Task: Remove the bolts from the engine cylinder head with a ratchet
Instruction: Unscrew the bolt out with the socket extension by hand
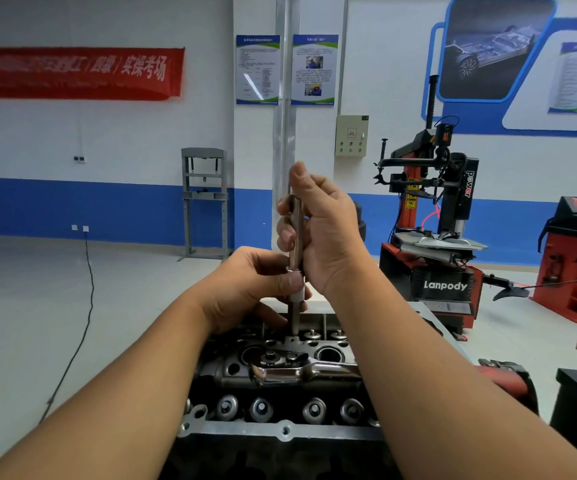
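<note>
- The right hand (318, 233) is at the centre of the frame, fingers curled round the upper part of an upright metal extension bar (295, 237), thumb pointing up.
- The left hand (255, 289) sits just below it, thumb and fingers pinching the socket (296, 289) partway down the same bar; the two hands nearly touch.
- The thin lower end of the bar reaches down to the top of the engine cylinder head (280, 375), which fills the lower centre of the frame.
- Whether the tip is seated on a bolt cannot be told; the left hand's fingers hide part of that spot.
- A chrome ratchet (300, 372) lies flat across the cylinder head, with no hand on it; its handle runs right and passes under the right forearm.
- A row of round valve spring caps (314, 410) runs along the near edge of the head, between the two forearms.
- At the right of the frame stands a red-and-black tyre changer (436, 237), well behind the hands.
- A grey shop press (205, 202) stands against the blue-and-white wall, left of centre.
- A red banner (72, 72) hangs in the upper left.
- Two posters (287, 69) hang at upper centre beside a silver pipe.
- A black cable (86, 306) trails across the floor on the left.
</note>
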Demonstrator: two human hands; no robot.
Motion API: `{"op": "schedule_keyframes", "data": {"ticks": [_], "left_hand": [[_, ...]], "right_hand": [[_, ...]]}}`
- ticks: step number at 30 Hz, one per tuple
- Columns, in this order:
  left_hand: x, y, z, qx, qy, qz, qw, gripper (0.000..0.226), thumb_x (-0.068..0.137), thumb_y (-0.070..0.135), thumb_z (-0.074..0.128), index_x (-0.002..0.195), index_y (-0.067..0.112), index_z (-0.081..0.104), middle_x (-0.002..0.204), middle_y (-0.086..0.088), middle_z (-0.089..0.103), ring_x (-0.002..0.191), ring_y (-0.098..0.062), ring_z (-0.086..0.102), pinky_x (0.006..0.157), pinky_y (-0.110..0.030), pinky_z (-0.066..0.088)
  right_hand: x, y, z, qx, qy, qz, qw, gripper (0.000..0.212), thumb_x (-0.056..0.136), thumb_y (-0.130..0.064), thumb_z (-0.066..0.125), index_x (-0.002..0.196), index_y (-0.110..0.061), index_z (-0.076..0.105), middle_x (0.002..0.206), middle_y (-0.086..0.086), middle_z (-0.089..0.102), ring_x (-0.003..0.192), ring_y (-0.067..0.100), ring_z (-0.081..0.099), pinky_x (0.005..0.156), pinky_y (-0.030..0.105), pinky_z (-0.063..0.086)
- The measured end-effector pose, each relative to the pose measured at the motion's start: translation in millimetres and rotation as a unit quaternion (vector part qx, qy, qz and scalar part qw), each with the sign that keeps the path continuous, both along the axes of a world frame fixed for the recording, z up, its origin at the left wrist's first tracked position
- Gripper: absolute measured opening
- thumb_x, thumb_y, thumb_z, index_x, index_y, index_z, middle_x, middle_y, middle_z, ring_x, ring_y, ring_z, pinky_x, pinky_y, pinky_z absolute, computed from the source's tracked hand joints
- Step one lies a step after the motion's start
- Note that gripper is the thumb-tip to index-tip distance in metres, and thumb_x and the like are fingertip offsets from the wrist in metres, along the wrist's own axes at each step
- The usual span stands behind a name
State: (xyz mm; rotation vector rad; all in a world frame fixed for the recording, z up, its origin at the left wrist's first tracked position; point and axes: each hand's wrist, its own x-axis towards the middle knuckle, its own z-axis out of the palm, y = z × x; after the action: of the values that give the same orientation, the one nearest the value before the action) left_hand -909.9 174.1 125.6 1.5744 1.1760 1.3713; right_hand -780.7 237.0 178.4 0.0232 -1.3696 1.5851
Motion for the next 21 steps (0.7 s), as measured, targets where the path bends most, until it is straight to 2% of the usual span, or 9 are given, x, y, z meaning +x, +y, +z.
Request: {"op": "schedule_keyframes", "data": {"ticks": [3, 6, 8, 10, 13, 17, 19, 21], "left_hand": [[0.6, -1.2, -1.0, 0.009, -0.014, -0.004, 1.000, 0.035, 0.085, 0.024, 0.080, 0.112, 0.003, 0.076, 0.103, -0.021, 0.073, 0.093, -0.034, 0.073, 0.075, -0.049, 0.063], [-1.2, -3.5, -1.5, -0.027, -0.059, -0.063, 0.996, 0.039, 0.086, 0.030, 0.078, 0.118, 0.007, 0.074, 0.112, -0.022, 0.073, 0.104, -0.040, 0.072, 0.082, -0.053, 0.062], [-3.8, -3.4, -1.7, -0.039, -0.073, -0.101, 0.991, 0.048, 0.084, 0.034, 0.083, 0.122, 0.007, 0.071, 0.116, -0.023, 0.071, 0.109, -0.044, 0.070, 0.087, -0.056, 0.061], [-5.6, -0.9, -2.0, -0.029, -0.048, -0.091, 0.994, 0.058, 0.079, 0.039, 0.090, 0.122, 0.006, 0.070, 0.113, -0.024, 0.071, 0.106, -0.044, 0.071, 0.085, -0.057, 0.061], [-5.1, 3.4, -3.4, -0.008, -0.014, -0.039, 0.999, 0.057, 0.071, 0.040, 0.095, 0.112, 0.006, 0.074, 0.103, -0.020, 0.073, 0.096, -0.041, 0.073, 0.081, -0.054, 0.061], [-3.1, 3.5, -0.7, -0.001, -0.019, -0.028, 0.999, 0.051, 0.067, 0.038, 0.098, 0.106, 0.010, 0.078, 0.101, -0.018, 0.076, 0.092, -0.035, 0.075, 0.073, -0.046, 0.062], [-3.5, 1.6, 0.4, -0.013, -0.024, -0.050, 0.998, 0.054, 0.071, 0.040, 0.095, 0.111, 0.009, 0.077, 0.107, -0.021, 0.075, 0.098, -0.038, 0.075, 0.078, -0.048, 0.063], [-4.1, 0.7, -0.9, -0.039, -0.057, -0.104, 0.992, 0.053, 0.081, 0.034, 0.088, 0.122, 0.005, 0.071, 0.115, -0.024, 0.071, 0.107, -0.045, 0.072, 0.086, -0.054, 0.061]], "right_hand": [[-2.0, -1.7, 0.4, 0.015, 0.000, -0.004, 1.000, 0.037, 0.090, -0.047, 0.069, 0.088, -0.012, 0.056, 0.067, 0.005, 0.063, 0.041, 0.017, 0.044, 0.042, 0.023, 0.037], [-6.2, -3.9, 3.1, 0.029, -0.017, -0.019, 0.999, 0.039, 0.102, -0.046, 0.057, 0.095, -0.008, 0.054, 0.066, 0.005, 0.063, 0.039, 0.017, 0.045, 0.042, 0.024, 0.035], [-7.3, -5.5, 4.4, 0.027, -0.029, -0.024, 0.999, 0.040, 0.107, -0.046, 0.049, 0.099, -0.007, 0.056, 0.066, 0.005, 0.064, 0.040, 0.017, 0.046, 0.043, 0.024, 0.034], [-5.9, -6.3, 4.1, 0.009, -0.038, -0.018, 0.999, 0.043, 0.108, -0.047, 0.046, 0.096, -0.007, 0.060, 0.065, 0.005, 0.064, 0.040, 0.017, 0.045, 0.044, 0.025, 0.033], [-2.7, -8.2, 3.7, -0.011, -0.048, -0.018, 0.999, 0.045, 0.102, -0.051, 0.055, 0.093, -0.007, 0.063, 0.063, 0.005, 0.061, 0.043, 0.017, 0.043, 0.046, 0.026, 0.032], [-2.4, -10.7, 2.5, 0.012, -0.033, -0.044, 0.998, 0.026, 0.098, -0.034, 0.070, 0.091, -0.014, 0.055, 0.061, 0.006, 0.058, 0.042, 0.017, 0.040, 0.046, 0.027, 0.030], [-1.8, -11.2, 2.0, 0.022, -0.027, -0.049, 0.998, 0.025, 0.099, -0.032, 0.068, 0.091, -0.014, 0.054, 0.061, 0.005, 0.058, 0.042, 0.017, 0.041, 0.045, 0.028, 0.031], [-1.0, -11.2, 2.1, 0.033, -0.033, -0.054, 0.997, 0.026, 0.102, -0.034, 0.065, 0.091, -0.014, 0.054, 0.063, 0.005, 0.059, 0.042, 0.018, 0.041, 0.046, 0.028, 0.031]]}}
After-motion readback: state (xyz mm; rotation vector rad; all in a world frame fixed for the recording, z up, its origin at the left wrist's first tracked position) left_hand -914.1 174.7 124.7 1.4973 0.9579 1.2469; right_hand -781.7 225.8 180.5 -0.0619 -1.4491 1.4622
